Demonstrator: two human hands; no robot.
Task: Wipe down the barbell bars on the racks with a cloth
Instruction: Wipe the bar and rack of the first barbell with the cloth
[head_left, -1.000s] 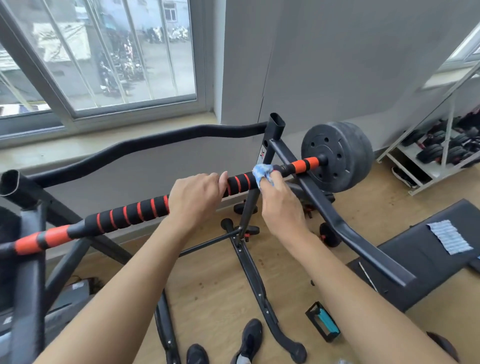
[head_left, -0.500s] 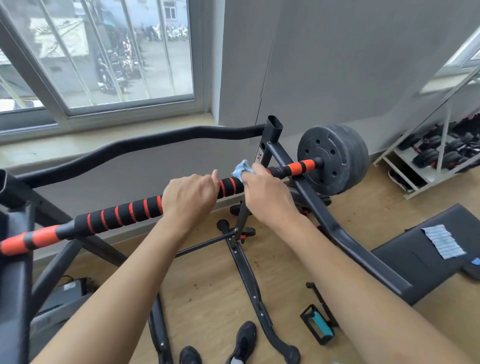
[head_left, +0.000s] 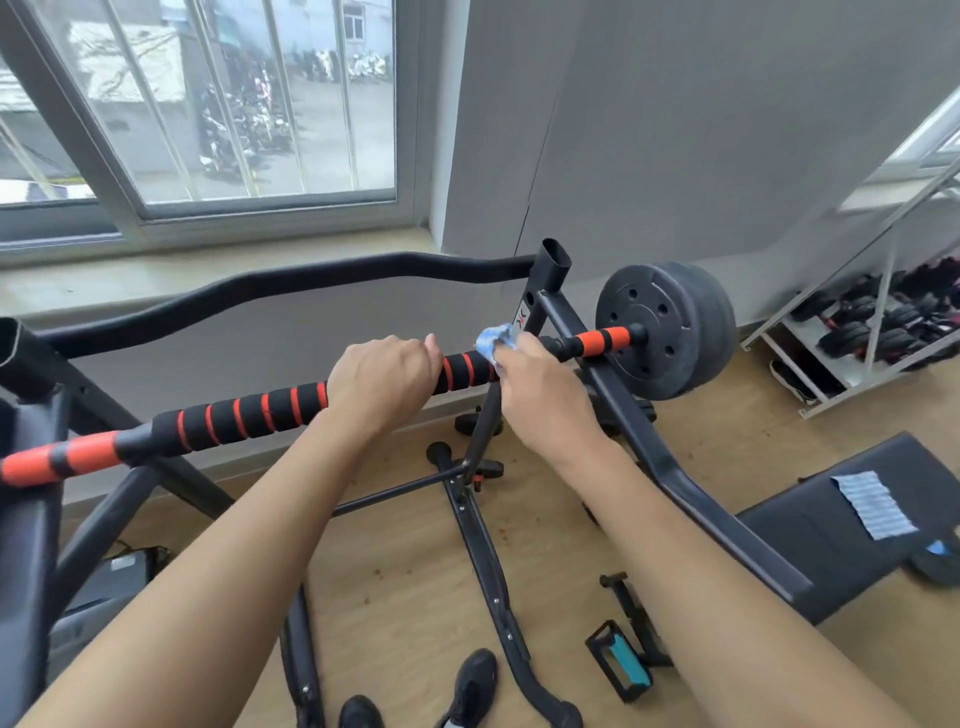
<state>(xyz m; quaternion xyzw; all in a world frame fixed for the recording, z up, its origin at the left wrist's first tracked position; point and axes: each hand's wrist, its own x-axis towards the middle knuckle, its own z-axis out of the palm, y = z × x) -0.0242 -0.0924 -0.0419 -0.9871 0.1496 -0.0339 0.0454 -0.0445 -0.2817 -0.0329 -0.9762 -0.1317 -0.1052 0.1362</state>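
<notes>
A barbell bar with black foam and orange rings lies across the black rack, running from lower left to a black weight plate at the right. My left hand grips the bar near its middle, fingers wrapped over the top. Just to its right, my right hand holds a crumpled blue cloth against the bar beside the rack's right upright. Most of the cloth is hidden under my fingers.
A black bench at the lower right carries a flat blue cloth. A white shelf of dumbbells stands at the far right. Rack legs cross the wooden floor near my shoes. A window fills the upper left.
My right hand slid the cloth left along the bar toward my left hand, then back slightly right. My left hand kept its grip on the bar.
</notes>
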